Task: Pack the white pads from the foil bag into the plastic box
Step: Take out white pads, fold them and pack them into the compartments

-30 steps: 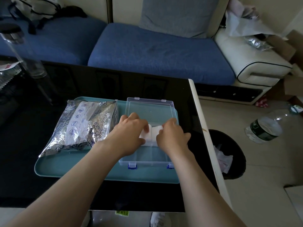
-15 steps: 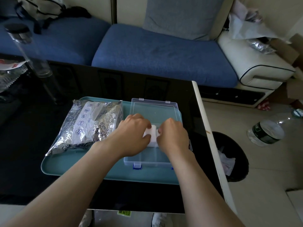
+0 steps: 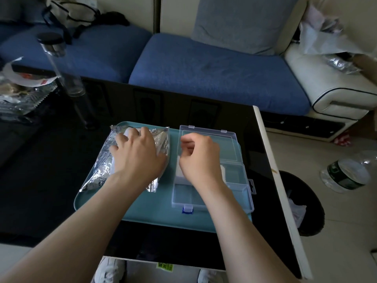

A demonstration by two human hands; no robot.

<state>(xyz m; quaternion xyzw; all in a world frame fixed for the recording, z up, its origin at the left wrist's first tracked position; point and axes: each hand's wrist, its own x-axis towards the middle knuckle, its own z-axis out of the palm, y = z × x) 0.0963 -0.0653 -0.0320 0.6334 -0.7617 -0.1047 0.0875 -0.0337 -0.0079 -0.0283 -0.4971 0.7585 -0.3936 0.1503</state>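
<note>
Tray [image 3: 163,213]: teal, on the black table [image 3: 40,180], carrying box and bag.
Box [image 3: 212,202]: clear plastic, right side of tray, lid open at the far edge.
Pads [image 3: 223,170]: white, in the box's middle compartment, under the right hand.
Right hand [image 3: 201,160]: above the box, fingers loosely curled, grasping nothing visible.
Left hand [image 3: 136,156]: fingers spread flat, pressing on the bag.
Bag [image 3: 102,166]: crinkled foil, left side of tray.
Sofa [image 3: 204,72]: blue, behind the table.

Silver foil bag [image 3: 102,170] flat, open plastic box [image 3: 183,196] beside, white pads [image 3: 223,170] inside
</note>
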